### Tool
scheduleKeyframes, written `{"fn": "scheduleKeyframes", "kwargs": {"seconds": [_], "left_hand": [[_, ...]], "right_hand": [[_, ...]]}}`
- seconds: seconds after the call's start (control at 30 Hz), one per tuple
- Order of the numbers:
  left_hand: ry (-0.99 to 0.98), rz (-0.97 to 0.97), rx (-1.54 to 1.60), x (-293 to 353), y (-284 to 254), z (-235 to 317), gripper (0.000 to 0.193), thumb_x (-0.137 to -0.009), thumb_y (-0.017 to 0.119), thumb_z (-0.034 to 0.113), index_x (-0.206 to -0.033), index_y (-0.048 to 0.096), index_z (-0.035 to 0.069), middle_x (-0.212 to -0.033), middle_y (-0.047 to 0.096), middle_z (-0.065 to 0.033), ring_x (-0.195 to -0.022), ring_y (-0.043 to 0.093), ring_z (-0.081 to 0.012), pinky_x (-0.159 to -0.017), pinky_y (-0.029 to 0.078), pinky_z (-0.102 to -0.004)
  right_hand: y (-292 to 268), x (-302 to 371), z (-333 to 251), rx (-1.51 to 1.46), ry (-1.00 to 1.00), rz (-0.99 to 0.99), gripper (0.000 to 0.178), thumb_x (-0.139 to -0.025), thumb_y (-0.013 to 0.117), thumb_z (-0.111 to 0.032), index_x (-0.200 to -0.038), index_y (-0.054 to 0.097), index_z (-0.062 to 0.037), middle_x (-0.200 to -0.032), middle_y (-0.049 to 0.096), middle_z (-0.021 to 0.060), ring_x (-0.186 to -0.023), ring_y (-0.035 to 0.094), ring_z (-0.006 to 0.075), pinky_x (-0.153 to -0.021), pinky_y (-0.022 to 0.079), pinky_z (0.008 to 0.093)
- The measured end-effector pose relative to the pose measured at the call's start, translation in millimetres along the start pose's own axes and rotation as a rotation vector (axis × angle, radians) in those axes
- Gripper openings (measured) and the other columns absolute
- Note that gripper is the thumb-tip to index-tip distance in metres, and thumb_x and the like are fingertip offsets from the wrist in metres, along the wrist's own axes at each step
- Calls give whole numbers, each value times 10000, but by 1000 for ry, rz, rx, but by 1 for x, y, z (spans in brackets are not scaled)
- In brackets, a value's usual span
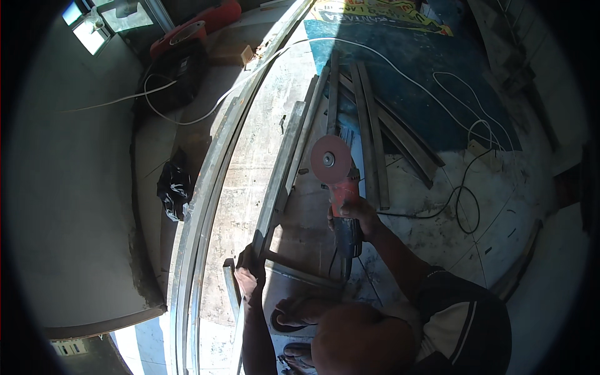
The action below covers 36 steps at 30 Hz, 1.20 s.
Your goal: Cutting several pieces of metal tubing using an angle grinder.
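My right hand (pixel 360 215) is wrapped round the red and dark body of an angle grinder (pixel 347 228). Its reddish-brown cutting disc (pixel 337 164) faces up, off to the right of the steel bars and apart from them. I cannot tell whether the disc is spinning. My left hand (pixel 249 273) is closed on the near end of a square steel tube (pixel 278 177), which slants away from me over the floor. Beside that hand lies a short piece of metal channel (pixel 230 281), partly hidden by the wrist. The left thumb and fingertips are hard to make out in shadow.
Long metal profiles (pixel 209 169) run along the left. More steel bars (pixel 369 134) lie beyond the grinder, partly on a blue sheet (pixel 412 69). A white cable (pixel 381 53) loops across; a black cord (pixel 459 187) curls right. A black plastic bag (pixel 174 187) lies left. My sandalled foot (pixel 294 312) is close.
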<state>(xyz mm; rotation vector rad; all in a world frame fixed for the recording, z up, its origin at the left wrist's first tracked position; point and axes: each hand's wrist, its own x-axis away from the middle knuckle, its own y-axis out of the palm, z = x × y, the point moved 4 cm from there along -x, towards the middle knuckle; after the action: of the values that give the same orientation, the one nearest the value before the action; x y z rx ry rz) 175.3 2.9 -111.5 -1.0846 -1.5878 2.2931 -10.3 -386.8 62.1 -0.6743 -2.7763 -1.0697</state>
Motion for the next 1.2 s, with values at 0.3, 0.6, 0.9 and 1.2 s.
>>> {"fn": "scheduleKeyframes", "kwargs": {"seconds": [0.3,0.6,0.9,1.2], "left_hand": [[-10,-266,407,-70,-62,70,308,-949,637,203,-1156,658,-25,-1033,692,-243,-967,675,-406,-838,538,-447],[-133,-457,347,-37,-20,30,276,-1027,488,161,-1170,545,-68,-1169,583,-340,-1086,590,-497,-991,475,-535],[-77,-356,169,-27,-14,21,339,-1015,528,272,-1144,674,-6,-1018,710,-206,-908,690,-388,-783,547,-429],[-215,-417,71,-50,-36,35,286,-1006,516,208,-1163,663,21,-984,700,-195,-878,676,-382,-756,535,-447]], "right_hand": [[-1,0,4,11,16,11,582,-762,775,-273,-1223,521,-23,-954,665,143,-828,683,280,-752,561,408],[4,2,2,-47,-2,5,407,-780,781,-188,-1084,581,-7,-921,679,143,-805,705,274,-756,581,410],[6,1,5,-47,10,8,399,-791,779,-164,-1098,577,-9,-923,678,145,-809,705,274,-750,580,415],[7,1,9,-63,19,-3,411,-801,769,-150,-1128,562,-11,-934,672,144,-805,699,274,-752,579,409]]}}
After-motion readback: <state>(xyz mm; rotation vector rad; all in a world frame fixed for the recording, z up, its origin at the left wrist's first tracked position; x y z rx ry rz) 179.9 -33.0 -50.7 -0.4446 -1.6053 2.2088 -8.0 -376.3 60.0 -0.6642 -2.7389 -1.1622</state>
